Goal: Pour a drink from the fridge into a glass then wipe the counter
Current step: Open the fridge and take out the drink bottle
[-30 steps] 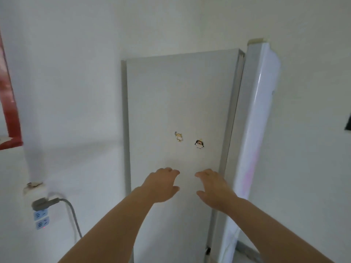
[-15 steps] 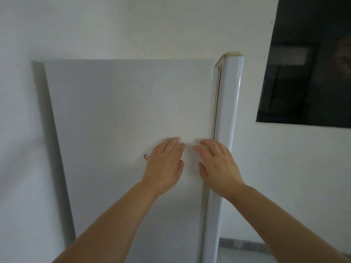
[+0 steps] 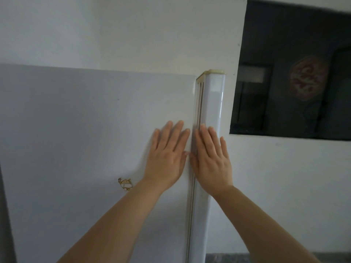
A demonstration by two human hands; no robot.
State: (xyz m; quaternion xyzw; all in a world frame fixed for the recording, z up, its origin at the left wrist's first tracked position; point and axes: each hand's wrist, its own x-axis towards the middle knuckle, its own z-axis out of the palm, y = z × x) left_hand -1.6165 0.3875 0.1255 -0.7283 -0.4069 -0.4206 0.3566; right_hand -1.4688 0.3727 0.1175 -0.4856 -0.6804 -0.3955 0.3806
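A white fridge fills the left and middle of the head view, seen from its side panel. Its door runs down the right edge, with the seal showing as a thin strip beside it. My left hand lies flat on the side panel, fingers straight and pointing up. My right hand lies flat over the door edge and seal, fingers straight. The two hands are side by side, nearly touching. No drink, glass or counter is in view.
A small cartoon sticker sits on the fridge side below my left hand. A dark wall opening lies to the right of the door. White wall surrounds the fridge; a strip of grey floor shows at the bottom right.
Both hands have risen and come closer to the fridge's door edge, flattening against it. The view has turned right, so the dark opening now shows.
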